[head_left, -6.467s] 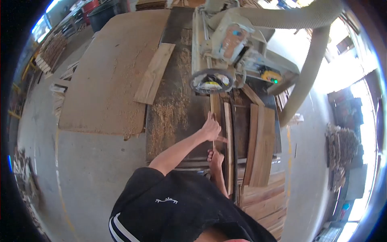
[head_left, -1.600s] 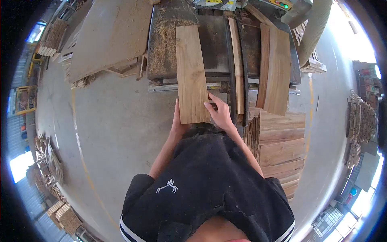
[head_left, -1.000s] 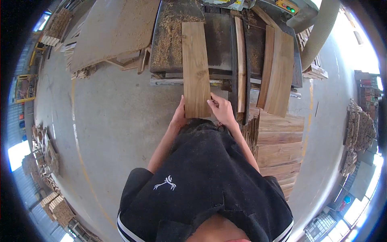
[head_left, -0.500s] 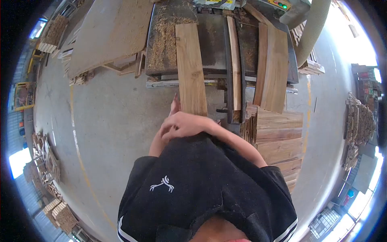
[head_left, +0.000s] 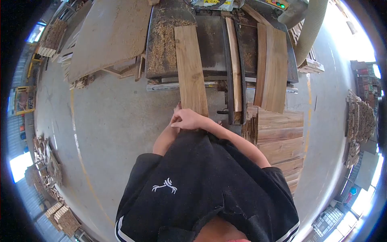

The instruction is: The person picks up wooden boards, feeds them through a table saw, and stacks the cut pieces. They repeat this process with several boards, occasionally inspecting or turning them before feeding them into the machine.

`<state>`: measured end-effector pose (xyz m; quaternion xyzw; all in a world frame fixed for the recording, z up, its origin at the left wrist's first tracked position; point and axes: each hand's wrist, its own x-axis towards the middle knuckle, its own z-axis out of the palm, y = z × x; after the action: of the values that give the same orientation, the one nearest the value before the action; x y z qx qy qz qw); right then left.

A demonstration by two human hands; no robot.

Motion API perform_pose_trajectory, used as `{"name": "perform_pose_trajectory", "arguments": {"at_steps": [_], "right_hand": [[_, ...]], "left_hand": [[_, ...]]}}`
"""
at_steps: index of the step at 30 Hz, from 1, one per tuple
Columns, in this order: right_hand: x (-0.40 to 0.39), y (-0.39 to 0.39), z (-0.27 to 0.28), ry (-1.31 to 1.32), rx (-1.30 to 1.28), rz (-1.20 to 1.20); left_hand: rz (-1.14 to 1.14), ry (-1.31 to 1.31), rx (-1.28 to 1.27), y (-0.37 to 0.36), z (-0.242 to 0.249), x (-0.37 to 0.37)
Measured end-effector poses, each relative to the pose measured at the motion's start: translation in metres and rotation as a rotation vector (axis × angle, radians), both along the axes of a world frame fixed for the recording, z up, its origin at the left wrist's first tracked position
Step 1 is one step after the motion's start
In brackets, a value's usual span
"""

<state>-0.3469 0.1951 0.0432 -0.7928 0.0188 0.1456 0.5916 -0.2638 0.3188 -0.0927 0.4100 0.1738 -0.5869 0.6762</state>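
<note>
I've got the long board [head_left: 190, 70] lying over the front edge of the bench [head_left: 213, 46], far end beside sawdust [head_left: 162, 50]. My right hand [head_left: 188, 119] crosses its near end to the left hand [head_left: 177, 107], mostly hidden; whether either's fingers grip, I can't tell.

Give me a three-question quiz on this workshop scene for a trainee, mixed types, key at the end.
1. True or false: the right hand extends across the near end of the board toward the left arm.
2. What is scattered over the left part of the machine table? A) steel screws B) wood shavings C) broken glass
3. Fill in: the lit lamp on the yellow control box glows ____.

Key: 1 true; 2 B; 3 green.
</note>
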Motion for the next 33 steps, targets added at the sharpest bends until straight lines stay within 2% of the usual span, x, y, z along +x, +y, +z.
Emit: {"name": "perform_pose_trajectory", "arguments": {"at_steps": [3, 6, 9, 12, 15, 18, 21, 24, 27, 30, 33], "right_hand": [[-0.002, -0.006, -0.001, 0.055, 0.420, 0.092], [0.001, 0.000, -0.007, 0.118, 0.434, 0.069], [0.003, 0.000, -0.023, 0.160, 0.187, 0.011], [-0.002, -0.001, -0.007, -0.027, 0.251, 0.095], [0.003, -0.006, 0.011, 0.276, 0.417, 0.147], [0.003, -0.009, -0.020, 0.132, 0.211, 0.021], [-0.005, -0.010, -0.029, 0.038, 0.192, 0.074], [-0.007, -0.016, 0.011, 0.047, 0.430, 0.196], [-0.003, -0.009, -0.008, 0.426, 0.311, 0.060], [-0.010, -0.012, -0.009, 0.283, 0.258, 0.127], [-0.013, -0.017, 0.000, 0.080, 0.327, 0.196]], "left_hand": [[0.000, 0.001, 0.011, 0.007, 0.002, 0.000], [0.020, 0.014, 0.018, 0.009, 0.004, -0.003], [0.026, 0.009, 0.021, 0.016, 0.002, -0.006], [0.030, 0.004, 0.017, 0.015, -0.003, -0.005], [0.043, 0.006, 0.017, 0.015, -0.004, -0.007], [0.042, 0.006, 0.013, 0.017, 0.000, -0.007], [0.043, 0.013, 0.016, 0.022, -0.002, -0.010], [0.056, 0.016, 0.011, 0.016, -0.004, -0.008], [0.054, 0.009, 0.012, 0.016, -0.005, -0.008], [0.050, 0.013, 0.014, 0.016, -0.008, -0.010], [0.048, 0.010, 0.015, 0.015, -0.007, -0.010]]}}
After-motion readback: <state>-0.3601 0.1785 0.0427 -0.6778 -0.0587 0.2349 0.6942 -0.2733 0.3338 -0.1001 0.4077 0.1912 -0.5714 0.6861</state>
